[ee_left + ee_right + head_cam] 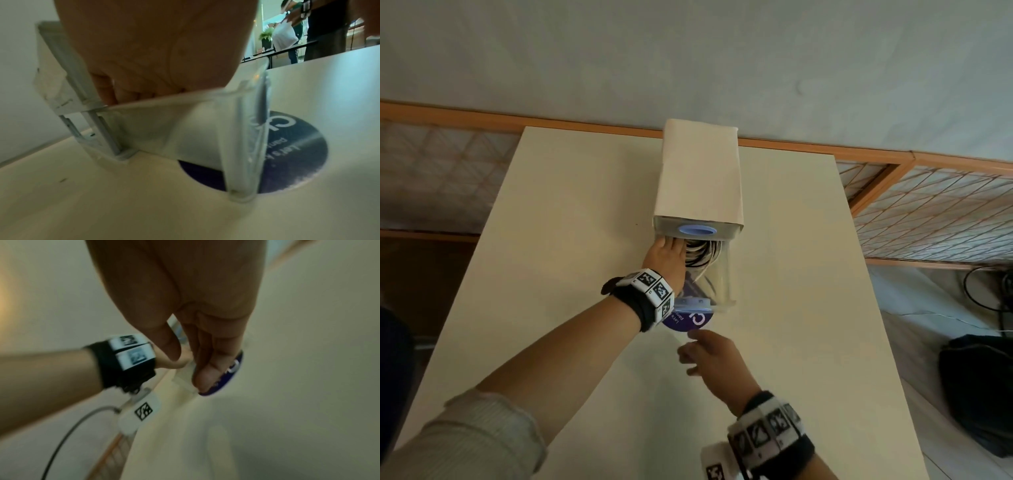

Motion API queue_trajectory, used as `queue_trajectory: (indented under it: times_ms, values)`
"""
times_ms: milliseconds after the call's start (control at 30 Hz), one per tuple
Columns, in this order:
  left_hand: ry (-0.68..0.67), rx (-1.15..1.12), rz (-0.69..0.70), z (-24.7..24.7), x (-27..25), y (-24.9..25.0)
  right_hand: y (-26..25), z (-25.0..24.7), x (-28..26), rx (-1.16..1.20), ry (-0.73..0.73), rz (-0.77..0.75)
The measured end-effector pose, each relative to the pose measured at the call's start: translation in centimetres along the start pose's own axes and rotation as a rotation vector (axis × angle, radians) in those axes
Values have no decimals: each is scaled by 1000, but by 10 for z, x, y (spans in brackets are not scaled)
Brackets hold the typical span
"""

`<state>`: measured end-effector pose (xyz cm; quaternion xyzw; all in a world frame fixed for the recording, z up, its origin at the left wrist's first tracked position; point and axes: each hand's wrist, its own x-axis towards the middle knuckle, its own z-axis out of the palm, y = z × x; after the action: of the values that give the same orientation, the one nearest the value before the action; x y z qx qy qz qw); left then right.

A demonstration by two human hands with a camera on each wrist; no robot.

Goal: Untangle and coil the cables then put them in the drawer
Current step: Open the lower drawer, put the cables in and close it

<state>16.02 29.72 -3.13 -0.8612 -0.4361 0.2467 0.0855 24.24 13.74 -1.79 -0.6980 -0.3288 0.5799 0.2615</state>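
Cables, coiled black and white [700,255], lay inside the pulled-out clear plastic drawer [724,281], the left hand [666,255] reaching in beside them, grip hidden; the right hand [709,356] hovered nearby, fingers loose, holding nothing.

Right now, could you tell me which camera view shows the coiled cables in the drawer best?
The head view: the cables lie in the pulled-out clear drawer, beside the left hand reaching in. The left wrist view shows only the drawer's wall and the hand; the blurred right wrist view shows no cables.
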Motion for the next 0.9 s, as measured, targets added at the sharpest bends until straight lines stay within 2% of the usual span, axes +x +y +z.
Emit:
queue_trajectory:
  times_ms: [33,67,133,200,267,300,333,433,500,633,767,900]
  values:
    - [-1,-22,-24,0,-3,4,-1,0,5,246,-57,92]
    - [6,-59,-45,1,-6,6,-4,-3,10,481,-82,119]
    - [58,-142,-44,-3,-14,7,-16,-9,17,763,-106,78]
    - [146,-176,22,-11,-24,4,-24,-8,15,812,-180,4]
    - [340,-160,104,-22,-30,-5,-22,-5,12,812,-207,-52]
    - [433,-160,93,-30,-30,-12,-19,-3,11,816,-205,-53]
    - [462,-184,53,-36,-28,-19,-17,-1,11,828,-208,-50]
    - [180,-382,-40,-40,-21,-37,-20,4,19,880,-224,-49]
    - [73,-460,-18,-37,-17,-43,-24,5,31,924,-209,-63]
    - [34,-508,65,-39,-19,-49,-52,3,67,842,-112,-134]
    - [112,-518,37,-31,-13,-47,-82,0,101,831,-18,-102]
    - [125,-531,43,-28,-11,-46,-74,6,110,922,-63,-136]
